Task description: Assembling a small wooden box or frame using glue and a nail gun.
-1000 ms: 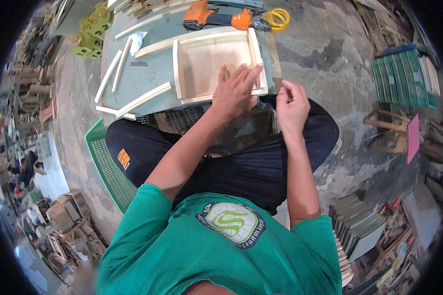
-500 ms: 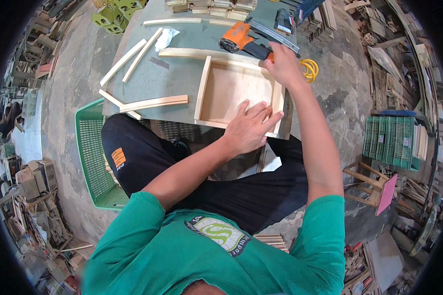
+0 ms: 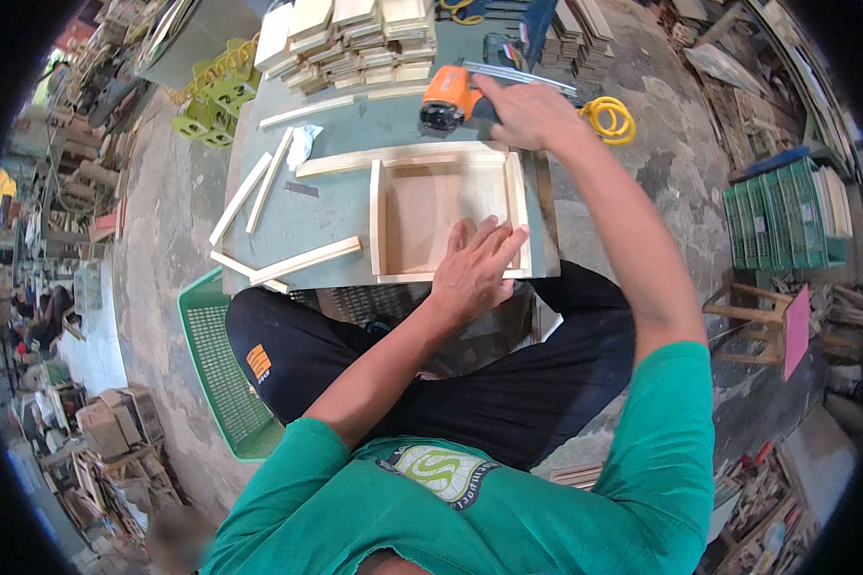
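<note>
A shallow wooden tray-like box (image 3: pixel 378 216) with a thin wood bottom lies at the table's near right corner. My left hand (image 3: pixel 472 266) lies over its front wall, fingers reaching inside and toward the right wall, thumb outside the near edge; it grips the box there. Beyond the box's far right corner, my right hand (image 3: pixel 532 113) is wrapped round the handle of an orange and black nail gun (image 3: pixel 448 98). My fingers hide most of the handle. Along the box's far side runs a long wooden strip (image 3: pixel 340 165).
Loose wooden strips (image 3: pixel 242 196) and a crumpled white cloth (image 3: pixel 302 144) lie on the grey table (image 3: pixel 331 216). Stacked wood pieces (image 3: pixel 355 43) stand at the back. A yellow coiled hose (image 3: pixel 609 120) hangs at the right edge. A green basket (image 3: pixel 222 374) stands left of my knee.
My right hand has closed round the nail gun's handle and the gun has turned slightly. My left hand stays at the box's front. The whole view has shifted, showing more of the table's far end.
</note>
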`<action>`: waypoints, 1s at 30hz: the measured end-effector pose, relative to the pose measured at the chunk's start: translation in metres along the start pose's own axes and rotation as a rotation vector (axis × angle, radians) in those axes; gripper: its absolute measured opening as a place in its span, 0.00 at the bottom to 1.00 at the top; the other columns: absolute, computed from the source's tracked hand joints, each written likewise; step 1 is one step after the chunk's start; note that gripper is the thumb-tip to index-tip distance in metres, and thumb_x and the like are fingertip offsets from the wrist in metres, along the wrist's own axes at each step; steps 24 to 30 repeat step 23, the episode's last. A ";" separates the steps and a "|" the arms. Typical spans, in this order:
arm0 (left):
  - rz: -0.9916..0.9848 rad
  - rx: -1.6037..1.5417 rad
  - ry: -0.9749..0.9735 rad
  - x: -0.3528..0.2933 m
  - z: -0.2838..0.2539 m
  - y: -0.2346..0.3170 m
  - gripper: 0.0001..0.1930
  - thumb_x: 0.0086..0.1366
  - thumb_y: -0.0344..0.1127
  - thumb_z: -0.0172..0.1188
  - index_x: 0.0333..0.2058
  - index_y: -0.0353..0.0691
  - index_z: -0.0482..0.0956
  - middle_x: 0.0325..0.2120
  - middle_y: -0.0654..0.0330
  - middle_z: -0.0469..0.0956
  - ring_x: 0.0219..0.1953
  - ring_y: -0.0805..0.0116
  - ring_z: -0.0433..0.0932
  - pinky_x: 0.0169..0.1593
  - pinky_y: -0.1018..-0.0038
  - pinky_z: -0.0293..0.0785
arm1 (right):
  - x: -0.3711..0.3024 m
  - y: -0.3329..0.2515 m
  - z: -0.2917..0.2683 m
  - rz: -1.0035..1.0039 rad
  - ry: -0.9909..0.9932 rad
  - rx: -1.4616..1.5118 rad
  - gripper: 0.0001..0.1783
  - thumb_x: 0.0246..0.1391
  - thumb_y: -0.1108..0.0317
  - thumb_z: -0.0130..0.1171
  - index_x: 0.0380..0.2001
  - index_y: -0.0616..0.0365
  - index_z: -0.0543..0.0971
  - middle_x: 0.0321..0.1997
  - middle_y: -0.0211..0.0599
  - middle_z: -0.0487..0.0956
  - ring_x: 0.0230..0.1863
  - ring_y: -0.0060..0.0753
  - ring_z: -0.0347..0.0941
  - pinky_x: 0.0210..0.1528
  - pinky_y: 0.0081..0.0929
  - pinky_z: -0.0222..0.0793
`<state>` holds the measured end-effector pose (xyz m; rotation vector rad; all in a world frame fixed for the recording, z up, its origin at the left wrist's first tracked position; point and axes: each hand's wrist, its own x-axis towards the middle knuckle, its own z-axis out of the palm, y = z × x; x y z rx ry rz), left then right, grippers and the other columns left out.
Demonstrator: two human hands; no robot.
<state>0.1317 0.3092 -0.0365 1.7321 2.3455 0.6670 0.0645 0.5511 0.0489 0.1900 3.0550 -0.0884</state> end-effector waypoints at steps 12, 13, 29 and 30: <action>-0.010 -0.016 -0.034 -0.003 0.008 -0.003 0.48 0.50 0.37 0.70 0.68 0.49 0.53 0.62 0.56 0.67 0.69 0.56 0.61 0.69 0.40 0.48 | -0.275 0.000 -0.008 0.372 0.377 0.656 0.26 0.42 0.68 0.63 0.48 0.61 0.77 0.32 0.46 0.82 0.34 0.43 0.81 0.40 0.33 0.73; -0.007 -0.015 -0.044 -0.004 0.009 -0.003 0.48 0.50 0.37 0.70 0.68 0.49 0.53 0.62 0.56 0.67 0.69 0.56 0.61 0.69 0.40 0.48 | -0.287 -0.002 0.008 0.251 0.453 0.538 0.38 0.38 0.67 0.63 0.59 0.54 0.73 0.34 0.54 0.81 0.38 0.57 0.80 0.41 0.42 0.75; -0.034 0.032 -0.045 -0.001 0.013 -0.001 0.46 0.53 0.42 0.69 0.68 0.50 0.53 0.64 0.56 0.65 0.71 0.56 0.55 0.72 0.47 0.43 | -0.337 -0.049 0.069 0.250 -0.082 0.206 0.48 0.40 0.62 0.71 0.67 0.47 0.64 0.39 0.45 0.83 0.39 0.50 0.81 0.44 0.41 0.77; -0.034 0.032 -0.045 -0.001 0.013 -0.001 0.46 0.53 0.42 0.69 0.68 0.50 0.53 0.64 0.56 0.65 0.71 0.56 0.55 0.72 0.47 0.43 | -0.337 -0.049 0.069 0.250 -0.082 0.206 0.48 0.40 0.62 0.71 0.67 0.47 0.64 0.39 0.45 0.83 0.39 0.50 0.81 0.44 0.41 0.77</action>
